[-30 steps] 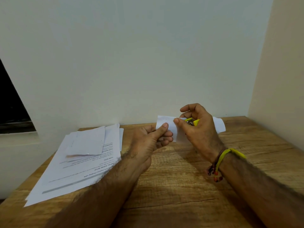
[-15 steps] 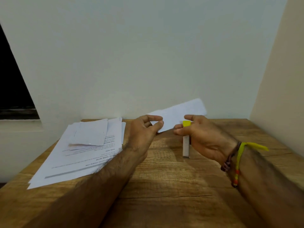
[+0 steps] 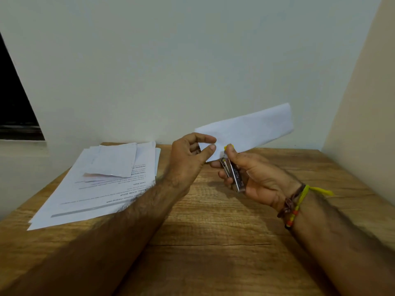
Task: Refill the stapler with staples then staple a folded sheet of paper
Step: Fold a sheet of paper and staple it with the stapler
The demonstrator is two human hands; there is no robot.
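A folded white sheet of paper (image 3: 252, 129) is held up above the wooden table, slanting up to the right. My left hand (image 3: 190, 159) pinches its lower left corner between thumb and forefinger. My right hand (image 3: 254, 178) grips a small silver stapler (image 3: 233, 176) with a yellow tip, its jaws at the paper's lower edge right beside my left thumb. Whether the paper sits inside the jaws I cannot tell.
A stack of printed sheets (image 3: 102, 189) lies on the left of the wooden table (image 3: 213, 231), with a smaller folded sheet (image 3: 115, 161) on top. Walls close the table in at the back and right. A dark window opening is at far left.
The stapler stood upright in my right hand, apart from the paper; now it is tilted and its tip has come up to the paper's lower edge. The paper is held a little higher.
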